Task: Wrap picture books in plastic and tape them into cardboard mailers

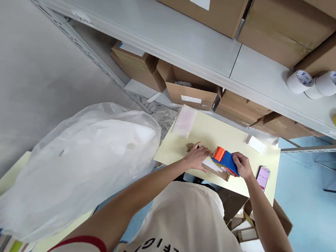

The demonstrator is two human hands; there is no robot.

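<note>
In the head view, my right hand is closed round the blue body of a tape dispenser with an orange front end. The dispenser lies tilted over a small cardboard box near the table's front edge and hides part of it. Across the left end of that box rests my left hand, fingers stretched over the top and thumb on the near side, gripping it. A piece of brown cardboard shows just beyond my left fingers.
Around the work on the pale yellow table lie a pinkish sheet, a small white box and a phone. Left stands a large plastic bag. A shelf with cartons and tape rolls runs above.
</note>
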